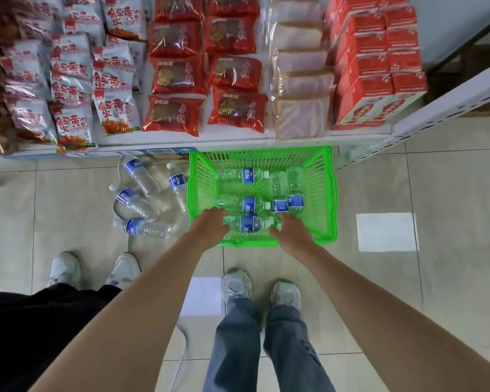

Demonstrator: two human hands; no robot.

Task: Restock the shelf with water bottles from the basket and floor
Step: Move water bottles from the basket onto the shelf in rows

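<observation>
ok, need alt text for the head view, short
Looking down, both hands reach into a green basket on the floor: the left hand and right hand flank the nearest of five water bottles lying in it. Four more bottles lie on the tiles to its left, below a snack shelf.

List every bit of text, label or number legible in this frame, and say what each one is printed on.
"蟹黄": large red characters on the white snack bags; the smaller print is unreadable.
Red cake packets: white brush script, too cursive to read.
Red cartons: white logo text, blurred.
Water bottles' blue labels: too small.
Shelf-edge barcode tag: digits illegible.
</observation>
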